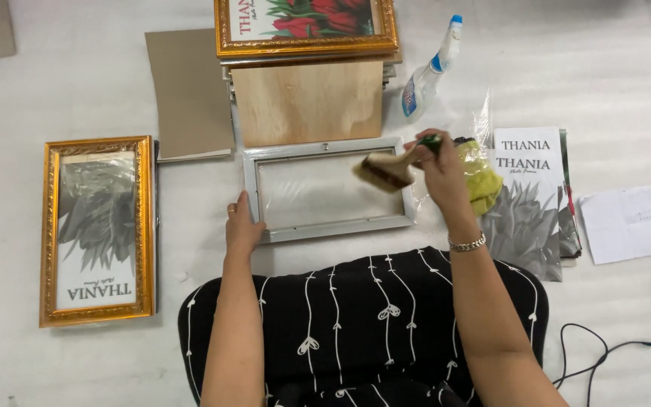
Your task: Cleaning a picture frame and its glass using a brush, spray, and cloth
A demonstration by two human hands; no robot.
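A silver-grey picture frame (328, 228) lies face down in front of me with its glass pane showing. My left hand (241, 228) rests flat on the frame's lower left corner. My right hand (440, 167) holds a wide wooden brush (386, 170) by its green-tipped handle, with the bristles hovering over the frame's right end. A yellow-green cloth (484, 181) lies just behind that hand.
A finished gold frame with a grey leaf print (97, 230) lies at the left. A stack of gold frames (307, 34), a plywood board (308, 102) and brown cardboard (187, 94) sit behind. A spray bottle (429, 71), leaf prints (529, 200), paper (624, 224) and a black cable (597, 354) lie to the right.
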